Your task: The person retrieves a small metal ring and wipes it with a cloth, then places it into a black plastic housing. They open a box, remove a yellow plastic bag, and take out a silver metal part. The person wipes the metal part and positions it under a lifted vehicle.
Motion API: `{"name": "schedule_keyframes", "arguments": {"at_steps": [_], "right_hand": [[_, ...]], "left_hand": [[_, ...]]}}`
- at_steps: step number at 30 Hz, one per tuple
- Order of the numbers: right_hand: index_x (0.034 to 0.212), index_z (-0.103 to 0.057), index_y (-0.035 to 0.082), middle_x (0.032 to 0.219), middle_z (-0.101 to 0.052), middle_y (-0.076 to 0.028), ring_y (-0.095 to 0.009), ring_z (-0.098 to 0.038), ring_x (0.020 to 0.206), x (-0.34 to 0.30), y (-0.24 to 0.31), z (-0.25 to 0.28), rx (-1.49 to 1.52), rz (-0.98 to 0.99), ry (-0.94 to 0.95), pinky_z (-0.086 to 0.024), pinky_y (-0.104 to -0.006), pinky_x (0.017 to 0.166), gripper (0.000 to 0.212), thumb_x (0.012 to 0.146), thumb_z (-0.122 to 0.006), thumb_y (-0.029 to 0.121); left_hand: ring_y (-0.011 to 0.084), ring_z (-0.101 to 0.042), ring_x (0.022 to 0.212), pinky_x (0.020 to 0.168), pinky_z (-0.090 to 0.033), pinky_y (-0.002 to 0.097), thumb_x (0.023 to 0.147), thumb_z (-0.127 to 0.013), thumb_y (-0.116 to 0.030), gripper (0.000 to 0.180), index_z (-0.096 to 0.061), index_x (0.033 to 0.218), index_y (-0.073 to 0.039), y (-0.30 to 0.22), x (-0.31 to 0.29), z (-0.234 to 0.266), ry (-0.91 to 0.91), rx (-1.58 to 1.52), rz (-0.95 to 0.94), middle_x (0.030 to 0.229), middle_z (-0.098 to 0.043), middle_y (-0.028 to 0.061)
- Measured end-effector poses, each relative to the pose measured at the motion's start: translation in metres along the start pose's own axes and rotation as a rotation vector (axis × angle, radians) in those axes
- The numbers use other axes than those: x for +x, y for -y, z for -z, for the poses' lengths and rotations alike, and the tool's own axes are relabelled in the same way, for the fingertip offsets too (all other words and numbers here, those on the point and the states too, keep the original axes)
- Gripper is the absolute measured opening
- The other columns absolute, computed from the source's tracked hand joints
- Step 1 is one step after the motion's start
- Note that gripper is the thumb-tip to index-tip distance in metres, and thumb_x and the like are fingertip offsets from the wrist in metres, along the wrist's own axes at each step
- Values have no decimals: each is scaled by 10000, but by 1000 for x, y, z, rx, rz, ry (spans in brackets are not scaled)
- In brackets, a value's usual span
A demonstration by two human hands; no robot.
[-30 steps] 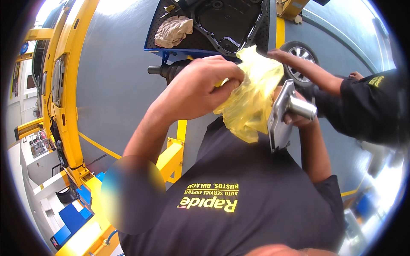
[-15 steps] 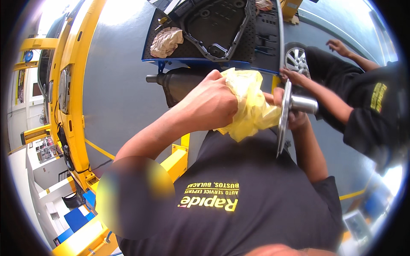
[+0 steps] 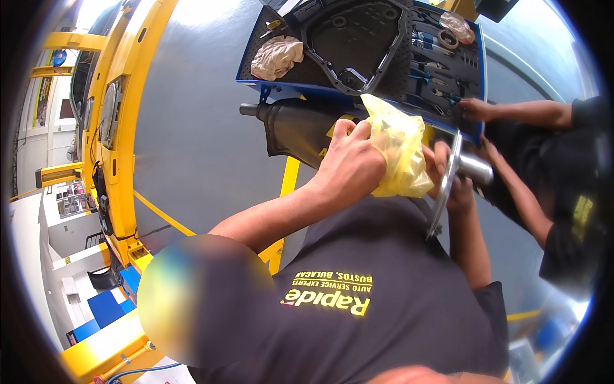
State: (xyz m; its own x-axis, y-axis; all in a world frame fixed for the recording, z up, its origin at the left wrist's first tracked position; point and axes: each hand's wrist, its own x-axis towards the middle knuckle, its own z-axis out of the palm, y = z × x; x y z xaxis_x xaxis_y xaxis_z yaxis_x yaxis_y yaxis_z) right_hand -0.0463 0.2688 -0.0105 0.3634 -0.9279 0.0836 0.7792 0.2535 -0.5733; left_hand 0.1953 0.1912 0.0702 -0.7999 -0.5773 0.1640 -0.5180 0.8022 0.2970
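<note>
In front of my chest, my left hand (image 3: 355,159) is closed on a crumpled yellow plastic bag (image 3: 400,153), its fingers bunched at the bag's near left side. What the bag holds, if anything, cannot be made out. A flat metal disc with a short cylindrical hub (image 3: 476,168) is gripped by my right hand (image 3: 455,185), the disc seen nearly edge-on and the hub pointing right. Part of that hand is hidden behind the disc. Fingers of the right hand also reach toward the bag's right side; whether they touch it is unclear.
Ahead stands a blue-rimmed tool cart (image 3: 307,89) bearing a large black cover (image 3: 355,45), a crumpled rag (image 3: 277,57) and several pliers (image 3: 430,64). A co-worker's hand (image 3: 474,109) reaches over the cart's right side. A yellow lift post (image 3: 131,115) rises at left.
My view has shifted, showing more of the cart. The co-worker has moved one hand onto the tools at the cart's right. Both my hands keep hold of the bag and the disc.
</note>
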Motion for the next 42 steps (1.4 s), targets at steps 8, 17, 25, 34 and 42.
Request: {"name": "schedule_keyframes", "arguments": {"at_steps": [8, 17, 25, 34, 42], "right_hand": [[1168, -602, 67, 1141, -595, -49, -134, -584, 1025, 14, -13, -4, 63, -15, -86, -501, -272, 909, 566, 742, -928, 248], [1497, -467, 1, 1548, -482, -224, -368, -636, 1267, 63, -1, -24, -148, -155, -199, -585, -482, 993, 792, 861, -843, 285], [1305, -600, 32, 1132, -678, -84, -206, -688, 1021, 93, -17, -51, -273, -167, -586, -577, -373, 901, 528, 836, -829, 114], [1258, -635, 46, 1114, -696, -57, -158, -678, 1004, 108, -26, -56, -311, -200, -564, -559, -346, 906, 484, 844, -856, 167], [1252, -635, 25, 1118, -690, -74, -169, -663, 995, 121, -23, -66, -336, -205, -513, -540, -341, 907, 532, 821, -860, 241]], "left_hand": [[315, -620, 1080, 951, -414, 444, 738, -780, -165, 181, -773, 863, -34, 32, -5, 7, 68, -257, 67, 955, -737, 139], [187, -707, 1016, 926, -557, 346, 949, -646, 5, 255, -703, 1197, 1, 157, -20, 76, 129, -480, 533, 1114, -760, 100], [186, -718, 984, 875, -563, 368, 929, -664, -50, 252, -743, 1165, -11, 393, 20, 55, 64, -176, 616, 1095, -786, 121], [182, -709, 999, 816, -604, 380, 898, -719, -78, 281, -745, 1177, -55, 412, 71, 80, 300, -494, 722, 1117, -754, 66], [190, -709, 853, 743, -575, 390, 894, -633, -49, 210, -759, 1042, 28, 413, 67, 85, 198, -189, 641, 948, -773, 92]]}}
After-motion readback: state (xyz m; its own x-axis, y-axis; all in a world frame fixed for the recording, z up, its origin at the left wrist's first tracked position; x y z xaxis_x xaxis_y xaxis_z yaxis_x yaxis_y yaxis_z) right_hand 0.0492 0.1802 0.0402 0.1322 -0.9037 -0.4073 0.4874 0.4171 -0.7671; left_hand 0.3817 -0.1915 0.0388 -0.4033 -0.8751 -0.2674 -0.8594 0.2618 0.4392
